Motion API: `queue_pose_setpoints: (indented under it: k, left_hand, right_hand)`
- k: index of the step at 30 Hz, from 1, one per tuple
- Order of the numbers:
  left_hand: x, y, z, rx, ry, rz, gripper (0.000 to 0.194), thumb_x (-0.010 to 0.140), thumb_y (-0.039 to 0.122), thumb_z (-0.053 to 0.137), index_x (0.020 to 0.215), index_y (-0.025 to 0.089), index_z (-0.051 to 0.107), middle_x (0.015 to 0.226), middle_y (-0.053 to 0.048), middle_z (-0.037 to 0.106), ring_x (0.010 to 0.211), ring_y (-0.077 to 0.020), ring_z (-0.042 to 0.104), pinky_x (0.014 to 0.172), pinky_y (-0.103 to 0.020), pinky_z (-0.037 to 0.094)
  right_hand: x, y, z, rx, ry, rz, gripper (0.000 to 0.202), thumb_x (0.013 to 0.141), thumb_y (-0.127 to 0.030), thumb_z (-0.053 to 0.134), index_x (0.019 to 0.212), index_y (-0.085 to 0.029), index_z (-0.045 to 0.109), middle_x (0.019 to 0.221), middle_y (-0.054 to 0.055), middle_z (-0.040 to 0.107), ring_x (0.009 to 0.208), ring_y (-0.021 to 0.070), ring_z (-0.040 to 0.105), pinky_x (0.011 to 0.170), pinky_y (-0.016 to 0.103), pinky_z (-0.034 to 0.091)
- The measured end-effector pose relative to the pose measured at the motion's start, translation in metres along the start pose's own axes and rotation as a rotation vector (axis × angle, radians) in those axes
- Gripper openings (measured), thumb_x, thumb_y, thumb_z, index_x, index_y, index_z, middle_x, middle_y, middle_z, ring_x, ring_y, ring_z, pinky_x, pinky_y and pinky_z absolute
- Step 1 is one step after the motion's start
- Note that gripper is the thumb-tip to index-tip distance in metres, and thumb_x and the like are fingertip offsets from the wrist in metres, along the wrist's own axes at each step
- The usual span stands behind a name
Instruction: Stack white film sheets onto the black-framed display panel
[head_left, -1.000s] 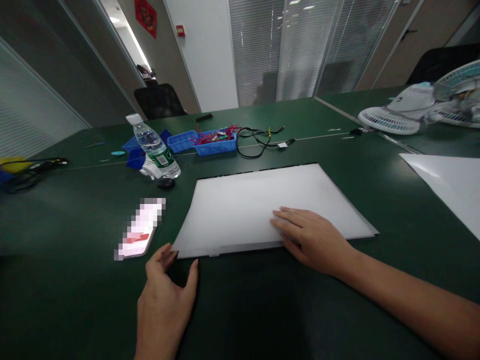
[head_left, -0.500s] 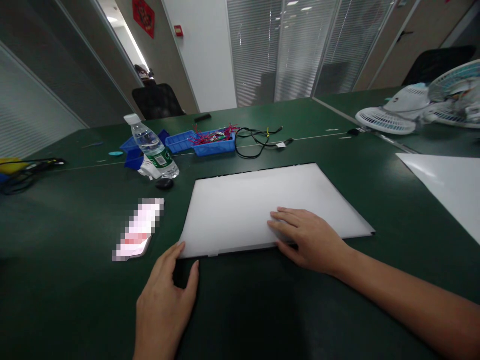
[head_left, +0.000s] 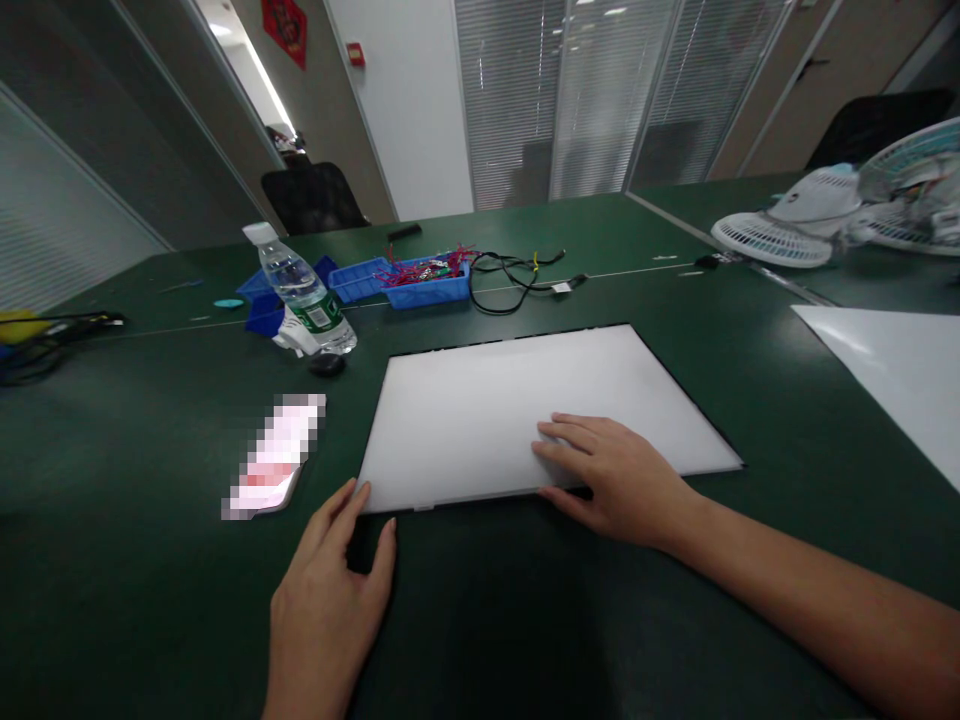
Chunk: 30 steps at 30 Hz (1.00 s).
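Note:
A white rectangular panel (head_left: 480, 420) with thin black edges lies flat on the dark green table (head_left: 465, 620). My left hand (head_left: 330, 590) is at the panel's near left corner, fingertips touching it, with thumb and fingers apart. Across the near edge, right of the middle, my right hand (head_left: 615, 480) rests on the panel's surface with its fingers spread. Neither hand is closed on anything.
A phone (head_left: 277, 455) with a blurred screen lies to the left. Behind it are a black mouse (head_left: 328, 364), a tilted water bottle (head_left: 304, 290) and blue trays (head_left: 427, 290) with red wires. Black cables (head_left: 510, 285), fan parts (head_left: 787, 225) and a white sheet (head_left: 892, 370) lie farther right.
My right thumb has shifted slightly left along the panel's near edge. The panel's near right corner sits slightly farther left. Both hands remain open.

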<state>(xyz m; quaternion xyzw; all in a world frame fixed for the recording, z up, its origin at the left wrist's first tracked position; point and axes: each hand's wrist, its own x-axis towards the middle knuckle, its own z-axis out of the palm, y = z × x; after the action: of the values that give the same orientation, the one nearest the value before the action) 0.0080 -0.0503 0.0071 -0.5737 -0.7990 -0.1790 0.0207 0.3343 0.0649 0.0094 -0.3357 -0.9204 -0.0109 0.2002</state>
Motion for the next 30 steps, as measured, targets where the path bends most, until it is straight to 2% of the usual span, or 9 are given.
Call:
queue_pose_setpoints:
  k: [10,12,14,16,18,22,30]
  left_hand:
    - [-0.0002,-0.0067,0.0047,0.012,-0.003,0.027,0.051,0.097,0.047,0.057,0.143,0.026,0.065,0.154,-0.007,0.060,0.058,-0.0116,0.067,0.067,-0.034,0.062]
    - [0.0000,-0.0068,0.0051,0.014,0.008,0.047,0.051,0.096,0.046,0.059,0.142,0.027,0.066,0.154,-0.008,0.060,0.067,-0.0156,0.071,0.068,-0.034,0.063]
    - [-0.0004,-0.0052,0.0049,0.010,0.033,0.076,0.050,0.095,0.044,0.061,0.142,0.029,0.067,0.153,-0.009,0.059,0.087,-0.0220,0.075,0.074,-0.037,0.065]
    - [-0.0017,-0.0021,0.0046,-0.008,0.059,0.106,0.046,0.096,0.041,0.060,0.140,0.032,0.069,0.153,-0.008,0.058,0.108,-0.0274,0.073,0.082,-0.039,0.065]
    - [-0.0032,0.0011,0.0046,-0.024,0.076,0.124,0.041,0.097,0.039,0.057,0.136,0.033,0.072,0.155,-0.007,0.055,0.122,-0.0301,0.069,0.086,-0.041,0.065]
    - [-0.0047,0.0016,0.0065,-0.026,0.078,0.145,0.037,0.100,0.041,0.055,0.128,0.031,0.076,0.157,-0.009,0.052,0.125,-0.0322,0.067,0.089,-0.045,0.064]
    - [-0.0027,-0.0035,0.0095,-0.081,0.055,0.250,0.032,0.098,0.040,0.057,0.117,0.031,0.081,0.158,-0.009,0.050,0.132,-0.0339,0.062,0.106,-0.051,0.058]
  right_hand:
    - [0.0005,0.0001,-0.0003,-0.001,-0.006,-0.002,0.045,0.096,-0.045,0.066,0.132,-0.019,0.070,0.141,0.012,0.065,0.132,0.0330,0.060,0.106,0.053,0.054]
    - [0.0006,-0.0005,-0.0007,0.001,-0.014,0.006,0.044,0.096,-0.044,0.066,0.133,-0.019,0.070,0.142,0.013,0.064,0.132,0.0327,0.059,0.106,0.053,0.054]
    - [0.0007,-0.0009,-0.0008,0.001,-0.018,0.011,0.045,0.096,-0.044,0.066,0.133,-0.019,0.070,0.141,0.013,0.064,0.133,0.0326,0.059,0.107,0.053,0.053]
    - [0.0006,-0.0009,-0.0002,-0.005,-0.017,0.011,0.045,0.096,-0.043,0.067,0.134,-0.019,0.070,0.141,0.014,0.064,0.133,0.0328,0.059,0.107,0.053,0.053]
    - [0.0004,-0.0007,0.0007,-0.013,-0.012,0.006,0.044,0.096,-0.042,0.066,0.133,-0.019,0.070,0.141,0.014,0.064,0.133,0.0327,0.059,0.107,0.053,0.053]
    - [0.0001,-0.0006,0.0023,-0.016,-0.013,0.008,0.043,0.096,-0.042,0.067,0.133,-0.019,0.070,0.141,0.014,0.064,0.133,0.0321,0.059,0.108,0.052,0.052]
    - [0.0000,0.0008,0.0017,-0.014,-0.006,-0.002,0.042,0.099,-0.044,0.064,0.133,-0.020,0.070,0.141,0.013,0.065,0.133,0.0321,0.059,0.106,0.052,0.054]
